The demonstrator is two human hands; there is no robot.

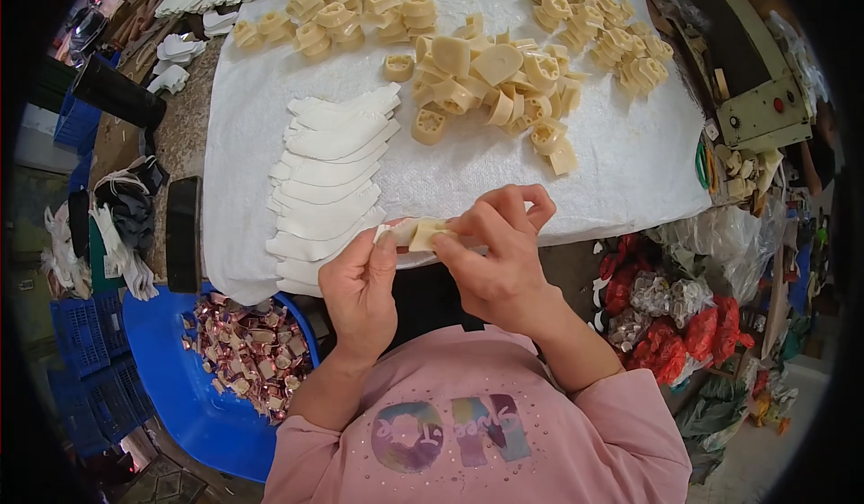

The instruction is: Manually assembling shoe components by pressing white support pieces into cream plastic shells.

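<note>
Both forearms are seen rising from the lower edge, sleeved in pink to approx. the elbow, bare from there up. The left hand (360,283) is held palm-side toward the camera, fingers curled, thumb and forefinger pinched shut at the tip. The right hand (498,256) is turned back-up, wrist bent inward — its thumb and forefinger are closed in a pinch opposite the left one, remaining fingers arched above. The two pinches are brought nearly together; whether the fingertips actually touch cannot be made out, prob. not.
</note>
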